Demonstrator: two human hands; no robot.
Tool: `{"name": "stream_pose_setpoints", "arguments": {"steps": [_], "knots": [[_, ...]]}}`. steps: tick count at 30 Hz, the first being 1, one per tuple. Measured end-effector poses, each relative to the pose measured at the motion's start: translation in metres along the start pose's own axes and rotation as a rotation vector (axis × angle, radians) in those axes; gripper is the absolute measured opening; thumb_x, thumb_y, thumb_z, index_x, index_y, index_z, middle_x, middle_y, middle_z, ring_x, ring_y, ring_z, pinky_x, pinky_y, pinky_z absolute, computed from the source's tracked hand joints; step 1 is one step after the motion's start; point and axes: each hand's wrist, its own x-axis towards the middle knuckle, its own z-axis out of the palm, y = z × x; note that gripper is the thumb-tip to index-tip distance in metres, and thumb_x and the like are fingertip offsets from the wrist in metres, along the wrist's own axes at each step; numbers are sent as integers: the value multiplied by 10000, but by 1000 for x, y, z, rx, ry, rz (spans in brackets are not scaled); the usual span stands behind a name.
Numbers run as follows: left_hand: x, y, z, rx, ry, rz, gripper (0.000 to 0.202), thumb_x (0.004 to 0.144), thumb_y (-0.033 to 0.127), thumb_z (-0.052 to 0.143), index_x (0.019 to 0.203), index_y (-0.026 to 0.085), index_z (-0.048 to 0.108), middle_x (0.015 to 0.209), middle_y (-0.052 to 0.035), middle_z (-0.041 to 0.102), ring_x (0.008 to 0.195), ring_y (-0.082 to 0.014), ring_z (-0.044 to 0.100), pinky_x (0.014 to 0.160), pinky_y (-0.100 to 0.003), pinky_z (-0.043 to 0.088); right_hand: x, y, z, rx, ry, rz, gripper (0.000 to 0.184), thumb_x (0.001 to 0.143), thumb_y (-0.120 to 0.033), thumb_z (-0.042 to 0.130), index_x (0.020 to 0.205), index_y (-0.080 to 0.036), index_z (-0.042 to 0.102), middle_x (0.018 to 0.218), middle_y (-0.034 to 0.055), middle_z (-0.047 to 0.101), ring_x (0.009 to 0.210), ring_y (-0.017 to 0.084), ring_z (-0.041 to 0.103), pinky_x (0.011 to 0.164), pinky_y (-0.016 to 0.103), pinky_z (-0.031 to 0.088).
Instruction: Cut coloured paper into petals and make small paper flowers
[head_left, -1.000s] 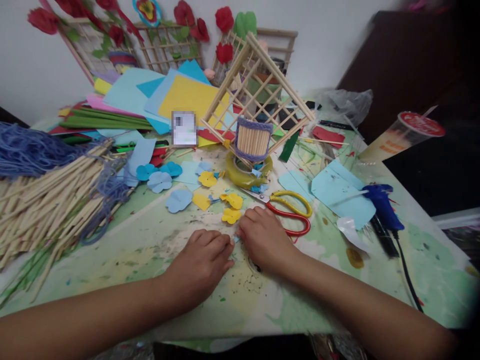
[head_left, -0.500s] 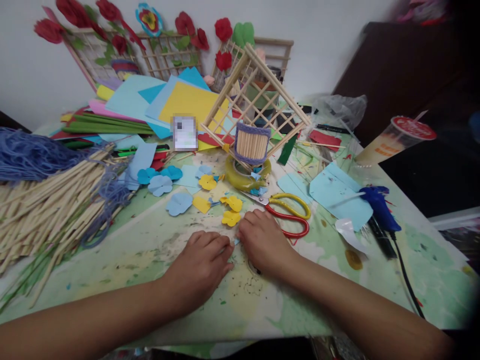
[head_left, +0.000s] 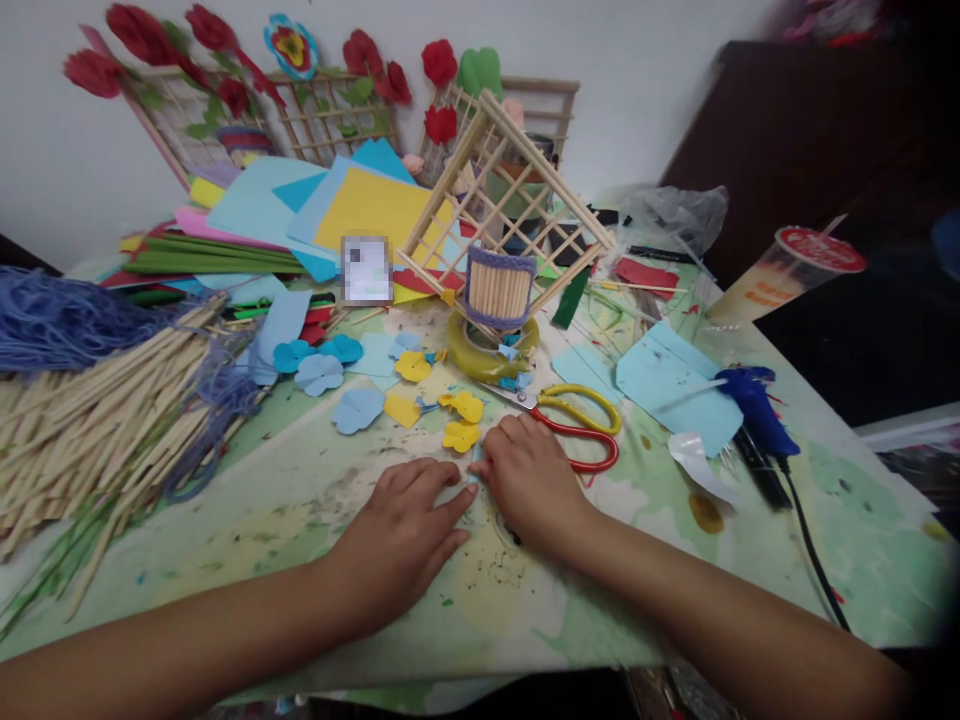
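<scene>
My right hand (head_left: pixel 529 480) is curled with its fingertips closed around a small piece of light blue paper (head_left: pixel 475 468); most of the paper is hidden behind the fingers. Facing it, my left hand (head_left: pixel 401 540) rests low over the table, thumb and forefinger apart, the forefinger tip at the paper's lower edge. Just beyond the hands lie yellow paper flowers (head_left: pixel 461 436) and blue paper flowers (head_left: pixel 357 410). Scissors (head_left: pixel 577 425) with a red and a yellow handle lie beside my right hand, their blades against a roll of yellowish tape (head_left: pixel 465 355).
A tilted stick lattice (head_left: pixel 536 190) with a small stick basket (head_left: pixel 501 288) stands behind the tape. Wooden sticks (head_left: pixel 97 440) and purple yarn (head_left: pixel 67 315) fill the left side. At right are a blue glue gun (head_left: pixel 761 410), its cord, and a drink cup (head_left: pixel 787 275).
My left forefinger has stretched out toward the light blue paper, opening a gap to the thumb. More of the paper shows between the hands. My right hand has barely moved.
</scene>
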Motion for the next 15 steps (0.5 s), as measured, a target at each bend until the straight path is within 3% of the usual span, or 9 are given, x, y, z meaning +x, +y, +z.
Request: {"name": "stream_pose_setpoints", "arguments": {"steps": [6,10,15], "knots": [[2,-2,-5,-117,-82,-72,327,866,245,477,1166,208,599,1113,-121,541,1059,-273,464,889,-468,393,1,-1,-3,50,-2,43,114,902,-196,458,916,-162,566,938,76,553,902,219,466,760,326,350],[3,-6,-7,-193,-51,-75,318,882,249,453,1156,223,613,1090,-108,550,1038,-245,479,898,-453,394,-2,5,-9,205,57,53,171,894,-128,429,993,-173,561,973,67,555,912,182,478,751,286,356],[7,-3,-10,-235,17,-75,284,888,229,440,1081,195,645,1032,-95,580,988,-206,519,863,-388,434,-9,11,-13,297,62,-120,211,844,-83,446,964,-175,594,988,52,574,956,171,481,815,287,353]]}}
